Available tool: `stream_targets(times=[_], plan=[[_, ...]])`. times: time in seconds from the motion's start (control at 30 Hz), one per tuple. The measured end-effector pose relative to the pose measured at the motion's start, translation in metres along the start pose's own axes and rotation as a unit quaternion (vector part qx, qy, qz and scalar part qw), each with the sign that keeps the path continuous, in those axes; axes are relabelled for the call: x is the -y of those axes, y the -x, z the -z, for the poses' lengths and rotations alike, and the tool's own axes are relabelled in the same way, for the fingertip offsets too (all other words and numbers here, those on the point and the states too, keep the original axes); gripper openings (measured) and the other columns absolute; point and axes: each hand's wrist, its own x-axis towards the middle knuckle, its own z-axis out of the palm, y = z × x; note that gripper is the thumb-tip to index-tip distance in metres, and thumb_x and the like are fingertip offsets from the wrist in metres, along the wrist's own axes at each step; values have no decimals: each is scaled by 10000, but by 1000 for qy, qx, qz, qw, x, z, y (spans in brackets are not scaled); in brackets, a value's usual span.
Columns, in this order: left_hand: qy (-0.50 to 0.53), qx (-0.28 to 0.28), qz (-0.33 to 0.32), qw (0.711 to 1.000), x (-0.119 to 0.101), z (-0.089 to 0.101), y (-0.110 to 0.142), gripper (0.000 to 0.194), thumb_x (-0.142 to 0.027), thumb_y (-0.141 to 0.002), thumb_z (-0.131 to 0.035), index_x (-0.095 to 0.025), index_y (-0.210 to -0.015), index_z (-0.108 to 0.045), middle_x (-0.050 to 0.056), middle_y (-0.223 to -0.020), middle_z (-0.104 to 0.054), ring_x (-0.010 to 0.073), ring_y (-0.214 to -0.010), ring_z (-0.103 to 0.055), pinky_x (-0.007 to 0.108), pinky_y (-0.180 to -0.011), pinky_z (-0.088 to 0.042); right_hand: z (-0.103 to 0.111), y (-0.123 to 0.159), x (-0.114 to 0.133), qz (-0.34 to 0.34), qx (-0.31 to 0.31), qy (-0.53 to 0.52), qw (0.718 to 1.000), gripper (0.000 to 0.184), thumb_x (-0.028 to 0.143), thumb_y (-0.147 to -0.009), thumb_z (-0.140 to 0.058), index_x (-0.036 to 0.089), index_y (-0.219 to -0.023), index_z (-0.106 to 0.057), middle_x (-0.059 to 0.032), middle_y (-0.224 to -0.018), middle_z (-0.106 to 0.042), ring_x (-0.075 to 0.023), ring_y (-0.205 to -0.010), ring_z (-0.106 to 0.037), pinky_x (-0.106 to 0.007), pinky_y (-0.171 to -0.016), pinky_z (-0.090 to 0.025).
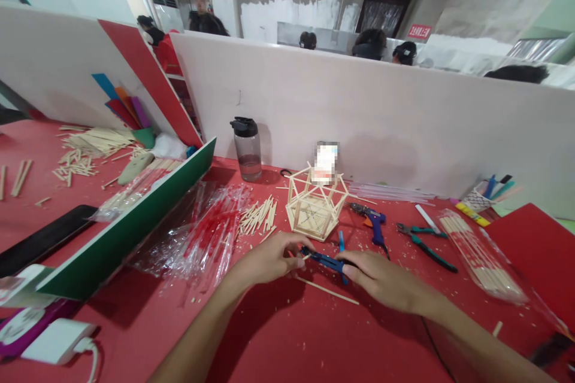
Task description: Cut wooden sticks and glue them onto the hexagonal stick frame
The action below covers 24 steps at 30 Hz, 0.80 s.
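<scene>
My left hand (279, 256) is closed, its thumb and fingers pinching a short piece of wooden stick (306, 257). My right hand (381, 278) grips a dark-blue hand tool (330, 261); the tool's head reaches the stick at my left fingertips, and its exact kind is unclear. A lighter blue strip (342, 240) shows behind the tool; whether it belongs to it I cannot tell. Below both hands a long thin stick (330, 292) lies on the red table (278, 335). Just beyond them stands a polygonal wooden stick frame (314, 206).
Cut sticks (259, 217) and clear plastic wrappers (211, 233) lie left. A bottle (248, 152) and a phone (326, 163) stand behind. On the right are a glue gun (376, 224), green-handled pliers (431, 248) and packed sticks (483, 257). A green board (135, 221) divides the left.
</scene>
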Motion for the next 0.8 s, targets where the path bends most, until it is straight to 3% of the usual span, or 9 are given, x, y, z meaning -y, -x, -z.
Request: stream_targets(times=[0.33, 0.57, 0.8], plan=[[17, 21, 31, 999, 14, 18, 7, 263, -158, -755, -569, -194, -1000, -656, -21, -679, -615, 147, -580, -580, 256, -576, -452, -25, -25, 21, 6, 11, 144, 989, 564, 366, -1064, -148, 140, -1037, -664, -151, -1011, -737, -270, -908, -687, -352, -786, -438], [18, 30, 43, 998, 18, 36, 13, 254, -213, -739, -589, -194, -991, -610, -35, -654, -597, 150, -567, -580, 259, -561, -457, -35, -46, 25, 42, 25, 218, 975, 591, 320, -1070, -115, 131, -987, -669, -146, -953, -740, -254, -856, -688, -338, -746, -424], [43, 22, 65, 997, 21, 54, 22, 291, -218, -724, -621, -203, -1014, -614, -35, -681, -608, 160, -617, -622, 254, -578, -459, -36, -62, 34, 74, 27, 274, 958, 507, 264, -1063, -178, 115, -1042, -662, -153, -959, -735, -247, -813, -683, -320, -699, -404]])
